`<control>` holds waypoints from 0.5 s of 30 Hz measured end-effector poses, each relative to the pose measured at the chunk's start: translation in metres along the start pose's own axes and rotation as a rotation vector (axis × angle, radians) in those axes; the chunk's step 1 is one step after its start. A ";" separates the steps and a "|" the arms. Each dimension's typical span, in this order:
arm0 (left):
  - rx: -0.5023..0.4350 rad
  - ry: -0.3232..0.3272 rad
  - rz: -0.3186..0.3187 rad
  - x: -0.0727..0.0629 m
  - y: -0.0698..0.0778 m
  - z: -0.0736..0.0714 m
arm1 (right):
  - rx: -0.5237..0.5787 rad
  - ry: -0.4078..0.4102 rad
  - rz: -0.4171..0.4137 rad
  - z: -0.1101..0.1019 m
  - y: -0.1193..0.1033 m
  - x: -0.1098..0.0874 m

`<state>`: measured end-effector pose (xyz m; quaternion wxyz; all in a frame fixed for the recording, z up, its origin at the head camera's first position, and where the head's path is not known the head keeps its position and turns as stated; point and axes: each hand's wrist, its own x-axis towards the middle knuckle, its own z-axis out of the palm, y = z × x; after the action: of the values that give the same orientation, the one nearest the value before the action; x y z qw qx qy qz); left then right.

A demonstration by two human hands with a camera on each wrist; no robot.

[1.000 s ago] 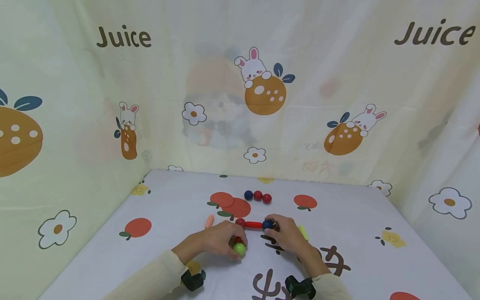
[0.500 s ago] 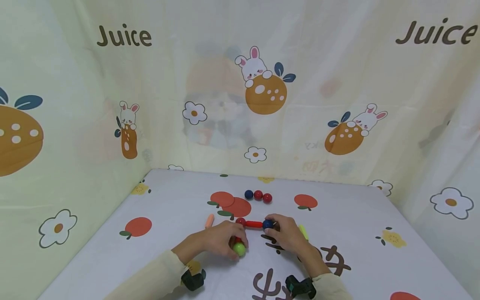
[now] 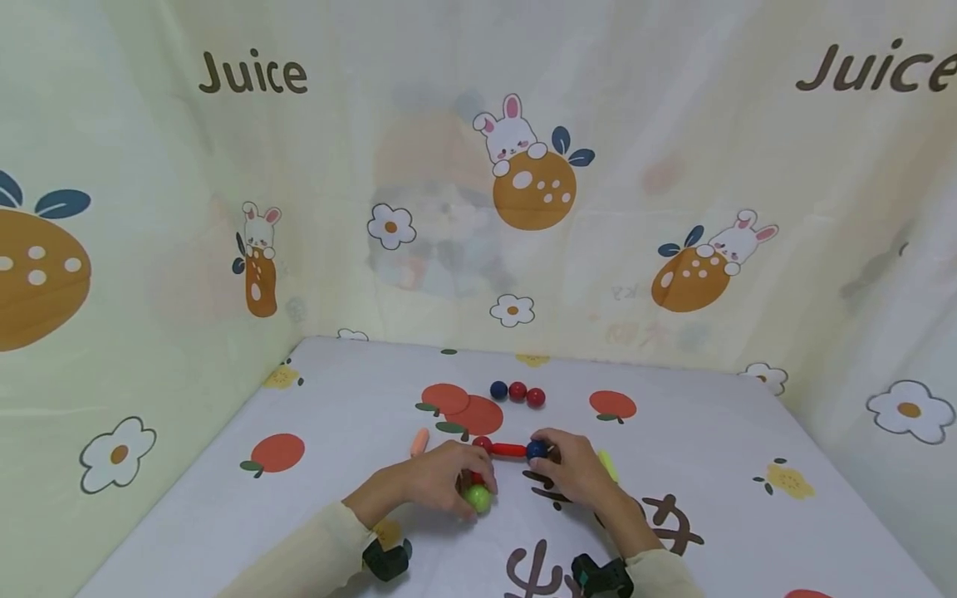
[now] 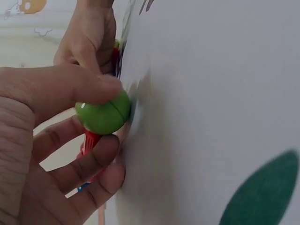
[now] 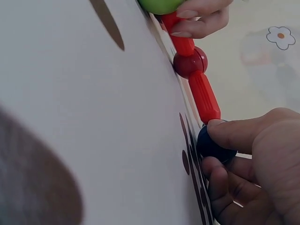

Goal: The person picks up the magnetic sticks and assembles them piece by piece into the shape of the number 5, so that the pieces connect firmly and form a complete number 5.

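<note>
Two red rods meet at a dark red ball, making a bent chain of toy pieces on the table. One rod runs right to a blue ball, which my right hand pinches between thumb and fingers. The other red rod comes toward me and ends in a green ball. My left hand grips that green end, its thumb on the ball and its fingers along the rod. In the head view this hand covers most of the near rod.
Beyond the hands, a loose blue ball sits in a row with two red balls. An orange rod lies behind my left hand. Right of my right hand lies a yellow-green rod, partly hidden. A printed cloth covers the table.
</note>
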<state>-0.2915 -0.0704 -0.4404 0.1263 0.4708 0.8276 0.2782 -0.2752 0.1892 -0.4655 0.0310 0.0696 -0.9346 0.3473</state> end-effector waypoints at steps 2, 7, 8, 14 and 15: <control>-0.029 0.014 0.015 0.000 -0.002 0.000 | 0.000 -0.010 0.003 0.000 0.000 0.000; -0.097 0.079 0.009 -0.001 -0.006 -0.001 | -0.008 -0.033 -0.007 -0.003 -0.001 0.001; -0.110 0.095 -0.001 -0.001 -0.007 -0.002 | -0.013 -0.040 -0.014 -0.004 -0.002 0.002; -0.109 0.174 -0.081 -0.002 -0.011 -0.003 | -0.038 -0.094 -0.044 -0.014 -0.007 0.005; -0.106 0.179 -0.094 -0.003 -0.012 -0.003 | -0.043 -0.100 -0.045 -0.015 -0.007 0.006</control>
<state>-0.3000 -0.0784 -0.4445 0.0896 0.3972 0.8410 0.3563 -0.2800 0.1930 -0.4484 -0.0066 0.1070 -0.9405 0.3224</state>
